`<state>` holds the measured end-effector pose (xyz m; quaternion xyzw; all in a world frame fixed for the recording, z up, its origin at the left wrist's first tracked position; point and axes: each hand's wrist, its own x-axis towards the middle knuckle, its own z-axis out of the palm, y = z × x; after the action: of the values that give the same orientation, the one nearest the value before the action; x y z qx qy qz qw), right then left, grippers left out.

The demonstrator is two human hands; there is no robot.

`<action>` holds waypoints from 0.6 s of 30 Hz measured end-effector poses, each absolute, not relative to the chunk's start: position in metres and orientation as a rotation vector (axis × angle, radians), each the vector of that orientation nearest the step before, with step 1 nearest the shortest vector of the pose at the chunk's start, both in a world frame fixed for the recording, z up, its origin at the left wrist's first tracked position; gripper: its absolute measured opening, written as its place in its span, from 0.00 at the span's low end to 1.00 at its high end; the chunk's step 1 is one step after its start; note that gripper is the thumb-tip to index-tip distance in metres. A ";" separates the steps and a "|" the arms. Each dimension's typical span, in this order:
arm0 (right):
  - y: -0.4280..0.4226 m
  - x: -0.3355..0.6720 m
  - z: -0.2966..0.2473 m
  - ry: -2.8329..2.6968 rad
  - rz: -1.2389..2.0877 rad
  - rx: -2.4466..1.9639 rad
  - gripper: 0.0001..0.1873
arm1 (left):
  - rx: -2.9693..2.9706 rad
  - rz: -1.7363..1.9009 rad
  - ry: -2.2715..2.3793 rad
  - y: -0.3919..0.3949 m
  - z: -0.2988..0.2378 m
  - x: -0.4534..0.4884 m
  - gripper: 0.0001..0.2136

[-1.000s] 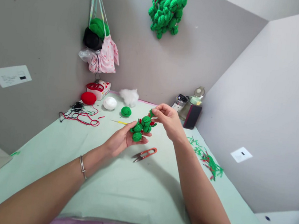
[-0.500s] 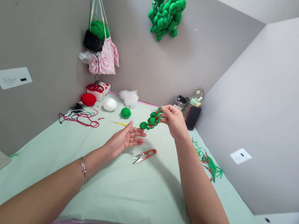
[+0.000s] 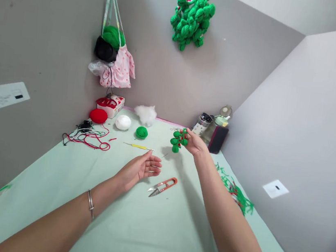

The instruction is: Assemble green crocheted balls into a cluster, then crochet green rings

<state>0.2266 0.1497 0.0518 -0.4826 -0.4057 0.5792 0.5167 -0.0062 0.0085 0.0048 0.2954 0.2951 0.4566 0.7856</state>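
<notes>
My right hand (image 3: 195,143) is raised over the far part of the table, its fingers pinched on a small string of green crocheted balls with red bits (image 3: 177,139), which dangles to its left. My left hand (image 3: 141,168) hovers palm up and open, holding nothing, just left of the orange thread snips (image 3: 161,186) that lie on the pale green table cover (image 3: 131,220). A silver bracelet sits on my left wrist.
A yellow crochet hook (image 3: 137,146), green (image 3: 141,132), white (image 3: 123,122) and red (image 3: 98,115) yarn balls, stuffing (image 3: 145,114) and tangled red thread (image 3: 90,138) lie at the back left. Cups and a dark box (image 3: 217,139) stand at the back right. Yarn scraps (image 3: 235,190) line the right wall. A bigger green cluster (image 3: 193,15) hangs above.
My right hand has lifted the green string off my left palm and carried it away to the right. My left hand has opened and stayed empty.
</notes>
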 end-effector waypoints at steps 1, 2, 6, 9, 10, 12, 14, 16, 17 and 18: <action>0.161 0.223 0.049 -0.967 1.400 -1.182 0.08 | 0.632 0.975 0.637 0.009 0.004 -0.006 0.17; 0.172 0.218 0.046 -0.960 1.407 -1.201 0.08 | 0.625 0.971 0.636 0.009 0.004 -0.006 0.17; 0.216 0.189 0.037 -0.944 1.406 -1.242 0.08 | 0.615 0.963 0.617 0.010 0.001 -0.006 0.16; 0.249 0.168 0.039 -0.945 1.414 -1.257 0.07 | 0.620 0.978 0.637 0.010 0.001 -0.006 0.15; 0.259 0.162 0.041 -0.946 1.415 -1.261 0.07 | 0.624 0.979 0.639 0.010 0.002 -0.006 0.15; 0.279 0.154 0.046 -0.945 1.406 -1.273 0.09 | 0.623 0.987 0.646 0.010 0.004 -0.007 0.15; 0.296 0.153 0.049 -0.931 1.375 -1.298 0.16 | 0.619 0.987 0.657 0.009 0.006 -0.007 0.15; 0.308 0.157 0.046 -0.895 1.318 -1.348 0.20 | 0.622 0.982 0.655 0.009 0.008 -0.007 0.15; 0.311 0.161 0.043 -0.870 1.281 -1.384 0.20 | 0.626 0.978 0.655 0.009 0.009 -0.007 0.16; 0.313 0.165 0.039 -0.842 1.242 -1.421 0.19 | 0.631 0.973 0.653 0.008 0.009 -0.007 0.16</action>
<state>0.1654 0.3131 0.0390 -0.5909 -0.3499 0.5161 0.5120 -0.0073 0.0085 0.0094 0.2928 0.3027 0.4514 0.7867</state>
